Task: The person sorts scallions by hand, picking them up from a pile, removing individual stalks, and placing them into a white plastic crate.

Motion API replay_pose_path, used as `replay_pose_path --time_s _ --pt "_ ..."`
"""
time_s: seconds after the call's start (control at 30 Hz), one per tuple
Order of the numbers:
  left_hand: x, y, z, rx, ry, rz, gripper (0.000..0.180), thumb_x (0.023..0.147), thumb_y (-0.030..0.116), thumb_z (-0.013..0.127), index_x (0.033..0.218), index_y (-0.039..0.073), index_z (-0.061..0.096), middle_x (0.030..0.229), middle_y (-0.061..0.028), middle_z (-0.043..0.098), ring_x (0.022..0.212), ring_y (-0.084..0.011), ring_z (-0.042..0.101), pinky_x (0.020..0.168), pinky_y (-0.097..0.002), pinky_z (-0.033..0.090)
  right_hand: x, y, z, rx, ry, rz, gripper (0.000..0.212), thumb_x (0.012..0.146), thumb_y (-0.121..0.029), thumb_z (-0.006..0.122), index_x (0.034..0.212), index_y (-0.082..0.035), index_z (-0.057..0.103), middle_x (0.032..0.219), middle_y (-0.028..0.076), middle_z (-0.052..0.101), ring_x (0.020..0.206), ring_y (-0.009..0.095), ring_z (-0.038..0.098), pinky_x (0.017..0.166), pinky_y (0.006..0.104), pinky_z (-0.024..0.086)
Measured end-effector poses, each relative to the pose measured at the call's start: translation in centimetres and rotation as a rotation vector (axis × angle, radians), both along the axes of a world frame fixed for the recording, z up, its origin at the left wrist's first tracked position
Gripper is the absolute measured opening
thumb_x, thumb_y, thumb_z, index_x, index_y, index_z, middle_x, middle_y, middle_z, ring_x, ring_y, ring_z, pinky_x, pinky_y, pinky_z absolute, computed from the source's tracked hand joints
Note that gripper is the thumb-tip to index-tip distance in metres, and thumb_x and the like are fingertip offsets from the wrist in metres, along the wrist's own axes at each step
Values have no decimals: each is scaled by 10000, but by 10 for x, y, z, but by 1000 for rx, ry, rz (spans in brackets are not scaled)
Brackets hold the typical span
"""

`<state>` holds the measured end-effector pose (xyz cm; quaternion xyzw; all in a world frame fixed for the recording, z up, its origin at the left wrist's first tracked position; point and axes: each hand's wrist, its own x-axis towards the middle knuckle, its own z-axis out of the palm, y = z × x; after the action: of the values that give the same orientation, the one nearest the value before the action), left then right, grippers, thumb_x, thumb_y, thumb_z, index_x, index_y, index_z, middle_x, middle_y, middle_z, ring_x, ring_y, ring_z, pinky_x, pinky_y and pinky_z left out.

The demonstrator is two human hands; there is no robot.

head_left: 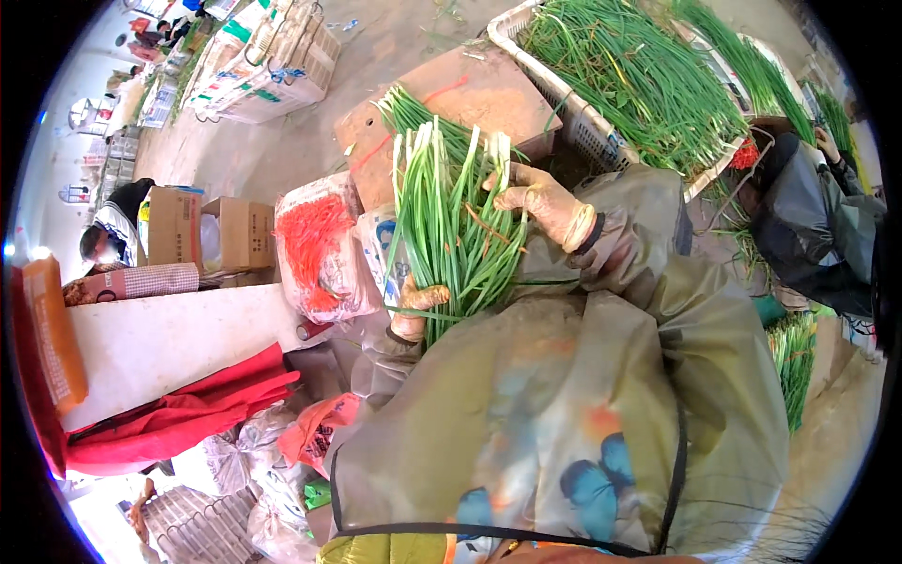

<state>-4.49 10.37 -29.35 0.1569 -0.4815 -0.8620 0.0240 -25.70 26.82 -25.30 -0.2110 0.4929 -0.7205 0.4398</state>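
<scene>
The person's see-through apron (583, 376) is closest, just below the bunch of green stalks (451, 235). The bunch is up in front of the apron, pale ends at the top and green tips hanging down. The left hand (413, 308), in a tan glove, is at the lower left of the bunch. Its fingers are bent closed around the stalks, and the thumb lies across the front of them. The right hand (550, 202), in a glove too, is at the upper right of the bunch. Its fingers are curled, with the tips touching the pale ends at that edge; I can't tell how tightly they pinch. Left of the bunch, red strings (315, 235) sit on a white sack (346, 291). Behind the bunch, more green stalks (406, 105) lie on a brown board (493, 89). Beyond the bunch, up to the right, a white crate (601, 136) is full of long green stalks (629, 75). Far past the bunch, up to the left, is a stack of pale crates (272, 85).
</scene>
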Motion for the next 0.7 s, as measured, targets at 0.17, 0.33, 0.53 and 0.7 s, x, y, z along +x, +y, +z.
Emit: replay_pose_path --time_s 0.17,0.33,0.53,0.7 --pt "-3 13 12 -110 17 79 489 692 84 721 1100 -57 491 761 -103 580 595 -156 536 547 -252 443 -16 2 24 -16 -147 17 235 800 -228 647 910 -21 624 798 -17 596 592 37 416 569 189 367" --pt "32 -31 -107 125 -54 -89 748 636 94 747 1281 8 379 1055 -85 577 870 -189 569 752 -309 471 -29 7 37 -150 -328 47 215 790 -220 659 880 -29 621 651 -44 507 518 58 374 497 203 312" --pt "24 -13 -76 153 -61 -66 784 623 115 757 1289 7 358 1012 -83 585 805 -174 571 706 -296 471 -87 35 36 -537 -650 -71 94 832 -105 576 770 -79 511 516 -80 337 433 59 341 429 202 293" --pt "25 -15 -63 142 -46 -48 788 615 126 762 1283 9 361 1015 -82 580 805 -172 567 703 -295 470 -165 102 10 694 1439 -349 202 829 -220 575 972 -80 606 816 97 583 782 249 566 732 355 441"
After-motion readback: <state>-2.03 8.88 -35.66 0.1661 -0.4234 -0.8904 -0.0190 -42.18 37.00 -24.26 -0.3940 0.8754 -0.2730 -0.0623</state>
